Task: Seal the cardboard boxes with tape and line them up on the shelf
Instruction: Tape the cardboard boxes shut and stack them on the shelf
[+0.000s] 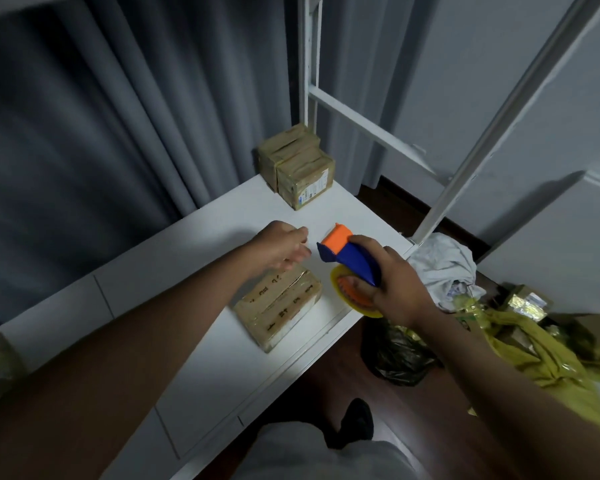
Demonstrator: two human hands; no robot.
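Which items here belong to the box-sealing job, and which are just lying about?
Job:
- blue and orange tape dispenser, gripped by the right hand
- flat brown cardboard box under the left hand
- taped brown boxes lined up at the far end
- white metal shelf

Lying about:
- crumpled white cloth
- black plastic bag
- yellow plastic bags
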